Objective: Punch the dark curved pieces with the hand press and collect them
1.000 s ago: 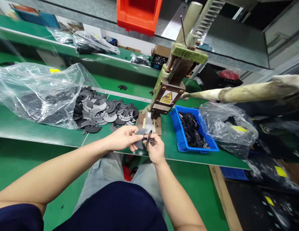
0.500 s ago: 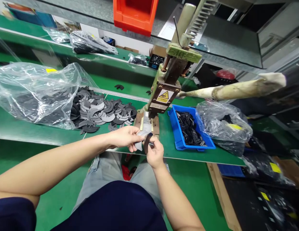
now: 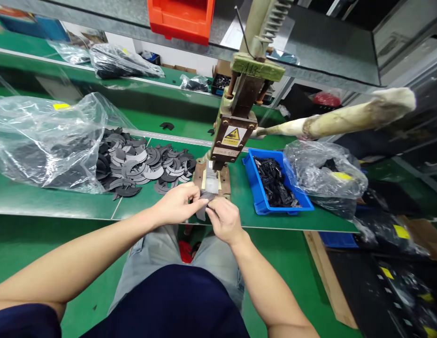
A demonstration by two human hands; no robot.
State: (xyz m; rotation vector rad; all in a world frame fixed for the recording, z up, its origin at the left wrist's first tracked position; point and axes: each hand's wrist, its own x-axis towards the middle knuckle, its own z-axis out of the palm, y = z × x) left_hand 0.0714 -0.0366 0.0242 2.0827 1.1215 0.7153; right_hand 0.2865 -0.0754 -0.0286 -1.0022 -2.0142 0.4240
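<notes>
Just in front of the hand press (image 3: 234,134), both hands meet over curved grey pieces (image 3: 201,212). My left hand (image 3: 181,203) pinches them from the left, thumb on top. My right hand (image 3: 224,217) has its fingers closed at their right side; its fingers hide part of the pieces. Behind the hands is the press base (image 3: 223,180) with a light metal fixture. A heap of curved grey and black pieces (image 3: 144,164) lies left of the press. To the right stands a blue bin (image 3: 262,204) of small black parts.
A large clear bag (image 3: 45,141) lies at the left, another (image 3: 324,173) right of the blue bin. The press's long wrapped handle (image 3: 338,117) sticks out to the right. An orange bin (image 3: 181,21) hangs over the back.
The dark curved piece that stood upright in my right hand now lies flatter against the lighter piece. Both hands have come closer together, and the view has shifted slightly.
</notes>
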